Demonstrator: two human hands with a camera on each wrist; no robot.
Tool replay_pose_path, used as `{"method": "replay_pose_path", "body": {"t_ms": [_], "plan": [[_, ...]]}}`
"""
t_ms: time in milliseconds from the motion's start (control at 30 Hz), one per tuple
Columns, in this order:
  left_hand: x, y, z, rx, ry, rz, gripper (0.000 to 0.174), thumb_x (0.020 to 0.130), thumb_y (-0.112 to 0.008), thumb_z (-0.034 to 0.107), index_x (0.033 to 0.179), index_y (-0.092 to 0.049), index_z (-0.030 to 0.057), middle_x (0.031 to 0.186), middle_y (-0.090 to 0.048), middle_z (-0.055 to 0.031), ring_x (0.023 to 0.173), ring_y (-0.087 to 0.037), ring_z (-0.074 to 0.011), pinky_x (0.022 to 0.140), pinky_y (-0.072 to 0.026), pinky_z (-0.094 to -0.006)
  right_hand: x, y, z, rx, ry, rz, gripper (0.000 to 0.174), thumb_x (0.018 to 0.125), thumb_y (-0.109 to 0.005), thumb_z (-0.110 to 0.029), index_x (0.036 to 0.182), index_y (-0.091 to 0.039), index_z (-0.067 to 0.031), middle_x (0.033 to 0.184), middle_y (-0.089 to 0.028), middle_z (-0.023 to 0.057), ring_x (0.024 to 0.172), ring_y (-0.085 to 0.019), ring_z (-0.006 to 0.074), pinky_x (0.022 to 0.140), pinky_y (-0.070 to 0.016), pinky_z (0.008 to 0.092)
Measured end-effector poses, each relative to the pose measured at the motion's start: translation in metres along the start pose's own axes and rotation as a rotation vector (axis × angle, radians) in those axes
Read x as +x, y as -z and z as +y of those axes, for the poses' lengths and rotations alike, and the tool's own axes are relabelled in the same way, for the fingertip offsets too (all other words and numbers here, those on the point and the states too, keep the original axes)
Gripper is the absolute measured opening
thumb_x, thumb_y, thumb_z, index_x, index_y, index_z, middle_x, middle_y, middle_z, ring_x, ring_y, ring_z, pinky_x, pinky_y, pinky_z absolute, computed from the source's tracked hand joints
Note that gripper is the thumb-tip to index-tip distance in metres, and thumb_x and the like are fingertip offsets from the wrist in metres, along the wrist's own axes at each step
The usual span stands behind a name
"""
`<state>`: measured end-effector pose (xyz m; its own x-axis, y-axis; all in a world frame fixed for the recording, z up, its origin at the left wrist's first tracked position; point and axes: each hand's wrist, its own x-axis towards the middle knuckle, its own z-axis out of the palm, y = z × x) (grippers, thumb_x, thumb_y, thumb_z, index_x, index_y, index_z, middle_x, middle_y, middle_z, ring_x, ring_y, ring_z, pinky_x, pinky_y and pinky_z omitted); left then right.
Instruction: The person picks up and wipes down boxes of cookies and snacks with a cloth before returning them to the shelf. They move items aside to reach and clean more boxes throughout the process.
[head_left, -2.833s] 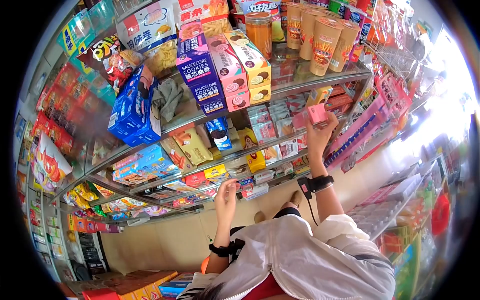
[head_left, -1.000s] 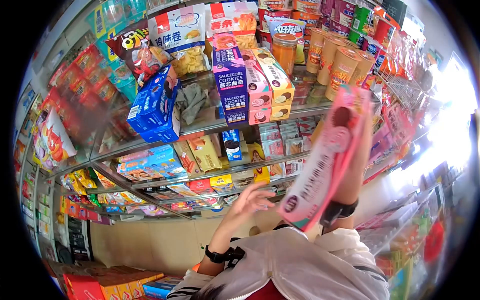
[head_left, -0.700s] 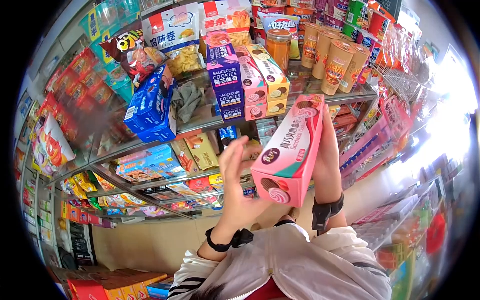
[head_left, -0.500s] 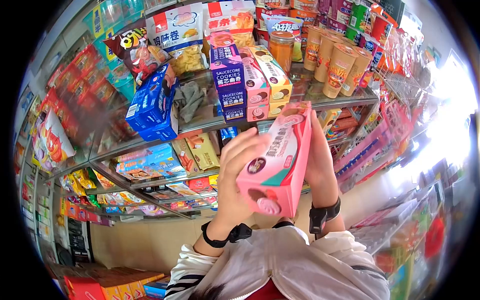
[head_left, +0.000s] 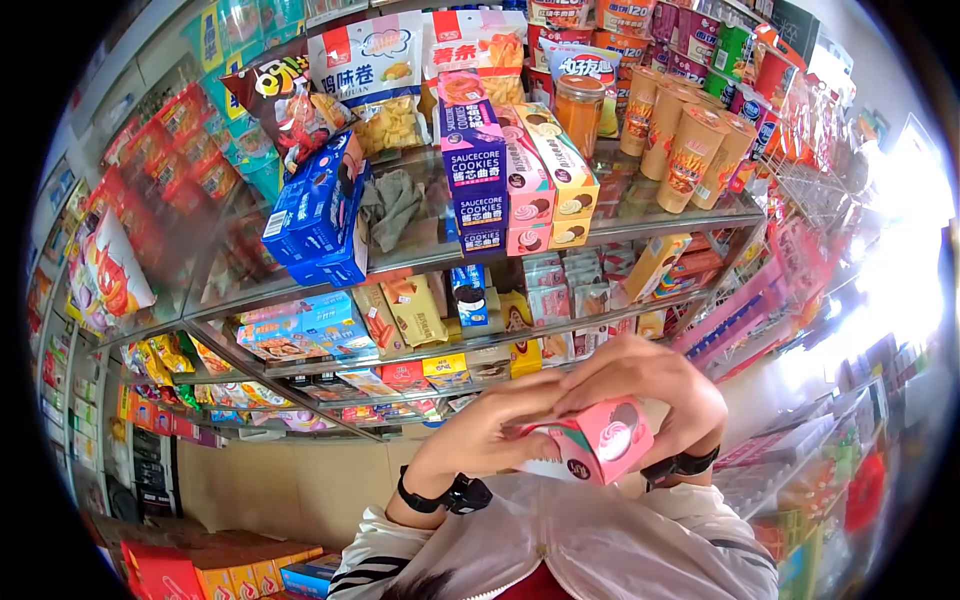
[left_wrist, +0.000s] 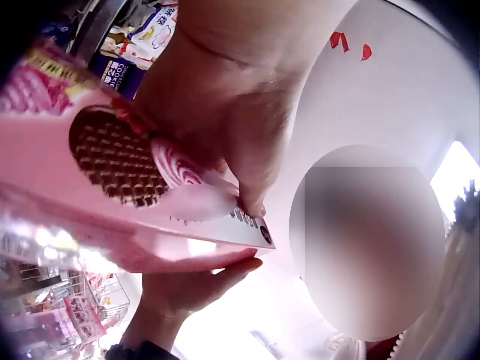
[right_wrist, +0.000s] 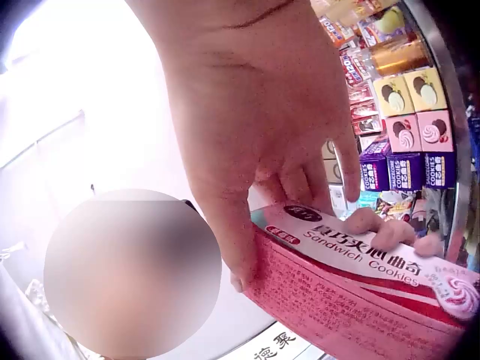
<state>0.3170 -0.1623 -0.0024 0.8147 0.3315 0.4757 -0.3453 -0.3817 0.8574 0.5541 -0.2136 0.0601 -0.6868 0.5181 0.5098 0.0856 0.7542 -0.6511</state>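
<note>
Both hands hold a pink box of sandwich cookies [head_left: 618, 440] close in front of the chest, its printed end turned to the right. My left hand [head_left: 495, 428] grips the box from the left, thumb along its side. From above and the right, my right hand [head_left: 660, 385] curls over it. The left wrist view shows the pink box [left_wrist: 112, 202] very near, with the right hand [left_wrist: 176, 292] against its underside. In the right wrist view, thumb and fingers of the right hand [right_wrist: 270, 127] clasp one end, while left fingertips [right_wrist: 390, 232] lie on the lettered face.
Ahead stands a glass shelf [head_left: 420, 250] bearing stacked purple cookie boxes [head_left: 476, 180], pink and yellow boxes, a blue box [head_left: 318, 210], a grey cloth [head_left: 392, 205] and paper cups [head_left: 690, 160]. Lower shelves hold more packets. A wire rack [head_left: 800, 440] stands at the right.
My right hand has brought the pink box from the lower right shelf to the chest. The left hand has come up and taken hold, and the box has been turned round.
</note>
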Motion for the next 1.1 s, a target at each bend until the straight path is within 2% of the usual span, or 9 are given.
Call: {"method": "replay_pose_path", "body": {"t_ms": [67,100,167,233,433,500,633,833,1100], "plan": [[0.001,-0.002,0.003,0.277,0.083,0.252,0.047,0.09,-0.066,0.019,0.133,-0.055,0.0018,0.127,-0.055,-0.0145,0.118,-0.053,-0.0255,0.1,-0.0412,-0.0357,-0.002,0.009,-0.014,-0.223,0.081,0.17,0.056,0.066,-0.088,-0.026,0.106,-0.064,0.0049,0.107,-0.069,0.0194,0.094,-0.066,0.0326,0.08,-0.0505,0.043],[0.0,0.0,0.0,0.277,0.081,0.258,0.047,0.09,-0.066,0.019,0.133,-0.055,0.0018,0.127,-0.055,-0.0145,0.118,-0.053,-0.0255,0.1,-0.0412,-0.0357,-0.011,0.003,-0.01,-0.298,0.263,0.414,0.052,0.079,-0.076,-0.04,0.104,-0.065,0.0044,0.105,-0.069,0.0221,0.089,-0.068,0.0292,0.075,-0.0512,0.0412],[-0.008,0.009,-0.014,0.078,0.125,0.612,0.046,0.096,-0.058,0.025,0.135,-0.052,0.0033,0.128,-0.056,-0.0139,0.119,-0.053,-0.022,0.102,-0.0409,-0.0357,-0.021,0.006,-0.018,-0.416,0.252,0.757,0.048,0.079,-0.076,-0.033,0.109,-0.063,0.0027,0.112,-0.065,0.0215,0.097,-0.064,0.0303,0.081,-0.0493,0.0419],[-0.019,0.013,-0.027,0.086,0.169,0.647,0.044,0.102,-0.048,0.031,0.136,-0.051,0.0038,0.125,-0.057,-0.0109,0.116,-0.054,-0.0189,0.1,-0.041,-0.034,-0.02,0.02,-0.026,-0.551,0.231,1.001,0.046,0.08,-0.075,-0.026,0.114,-0.06,0.001,0.118,-0.062,0.0209,0.106,-0.06,0.0315,0.088,-0.0475,0.0427],[-0.038,-0.006,-0.047,-0.133,0.325,0.69,0.04,0.106,-0.039,0.03,0.13,-0.054,0.0024,0.115,-0.061,-0.0071,0.106,-0.056,-0.0142,0.097,-0.041,-0.0298,0.02,0.06,0.012,-0.764,0.276,0.78,0.05,0.082,-0.072,-0.006,0.128,-0.052,-0.0041,0.137,-0.051,0.019,0.131,-0.048,0.0349,0.107,-0.042,0.045],[-0.039,-0.007,-0.045,-0.134,0.32,0.705,0.038,0.106,-0.04,0.029,0.128,-0.055,0.0022,0.113,-0.061,-0.007,0.105,-0.056,-0.0141,0.096,-0.0415,-0.0295,0.032,0.059,0.026,-0.695,0.152,0.855,0.053,0.07,-0.072,0.009,0.119,-0.059,-0.0039,0.129,-0.058,0.0148,0.128,-0.051,0.0338,0.101,-0.0463,0.0423],[-0.045,-0.007,-0.045,-0.11,0.308,0.698,0.036,0.105,-0.042,0.027,0.123,-0.058,0.0012,0.108,-0.062,-0.0071,0.104,-0.058,-0.015,0.095,-0.0429,-0.0307,0.06,0.064,0.088,-0.798,0.132,0.746,0.049,0.067,-0.071,0.009,0.114,-0.063,-0.0019,0.12,-0.064,0.0127,0.128,-0.052,0.0315,0.104,-0.0429,0.0395],[-0.057,-0.016,-0.048,-0.128,0.347,0.771,0.032,0.104,-0.043,0.024,0.12,-0.059,0.0013,0.105,-0.063,-0.0065,0.103,-0.058,-0.0153,0.093,-0.0437,-0.0312,0.073,0.059,0.113,-0.583,-0.01,0.723,0.047,0.072,-0.07,0.005,0.117,-0.064,-0.0078,0.128,-0.06,0.012,0.13,-0.05,0.0305,0.104,-0.0433,0.0384],[-0.064,-0.021,-0.054,-0.142,0.373,0.769,0.03,0.103,-0.045,0.023,0.119,-0.06,0.0022,0.106,-0.063,-0.0059,0.102,-0.058,-0.0145,0.092,-0.0437,-0.0294,0.073,0.06,0.103,-0.684,-0.151,0.537,0.063,0.077,-0.077,-0.009,0.135,-0.052,-0.0097,0.148,-0.043,0.0149,0.134,-0.046,0.0267,0.101,-0.0443,0.0352]]}}
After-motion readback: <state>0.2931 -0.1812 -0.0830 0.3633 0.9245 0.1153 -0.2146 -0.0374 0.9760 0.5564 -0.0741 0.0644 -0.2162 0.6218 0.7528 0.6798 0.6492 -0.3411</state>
